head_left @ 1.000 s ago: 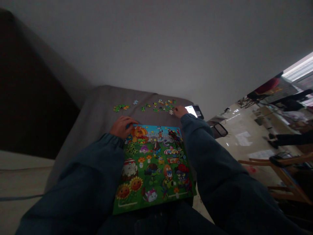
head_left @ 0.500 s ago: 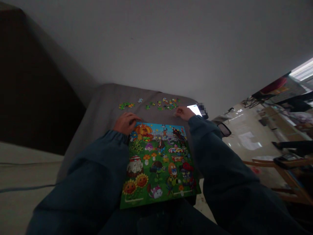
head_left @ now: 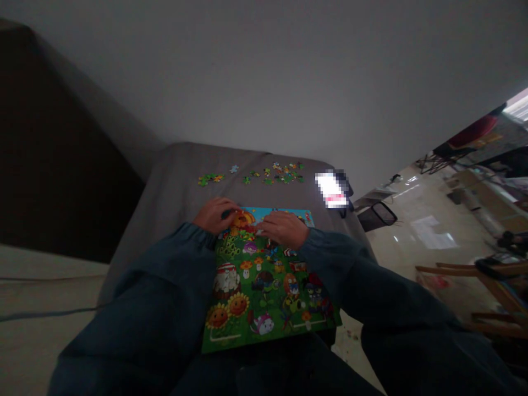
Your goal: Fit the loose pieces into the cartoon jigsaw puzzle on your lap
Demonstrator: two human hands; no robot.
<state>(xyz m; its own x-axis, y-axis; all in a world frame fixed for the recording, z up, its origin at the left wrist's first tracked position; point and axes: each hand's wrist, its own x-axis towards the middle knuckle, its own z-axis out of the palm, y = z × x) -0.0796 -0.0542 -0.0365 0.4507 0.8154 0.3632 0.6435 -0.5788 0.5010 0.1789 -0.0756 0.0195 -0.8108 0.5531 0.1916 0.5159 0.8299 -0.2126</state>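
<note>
Left hand [head_left: 214, 215] and right hand [head_left: 284, 229] of the seated person are apart but near each other over a bright picture puzzle [head_left: 241, 280]. Left fingers rest at its far left corner; right fingers bend down over its far part, with a small pale shape at their tips. Whether either hand grips anything, I cannot tell.

The right hand has just come in from the far right, where it was among loose pieces; the pale piece that lay beside it there is gone from that spot. The puzzle, showing sunflowers and cartoon figures on green under a strip of blue, lies at the near edge of a grey cloth-covered surface [head_left: 173, 190], close to the person's body.

Beyond it are a green and orange cluster of pieces [head_left: 204, 180] at far left, a lone pale blue piece [head_left: 234, 169], and scattered mixed pieces [head_left: 287, 177] farther right. A glowing screen [head_left: 330, 188] lies at the far right. Past the surface stand a grey wall [head_left: 247, 82] and, to the right, a wooden chair [head_left: 490, 291] on a shiny floor [head_left: 433, 231].
</note>
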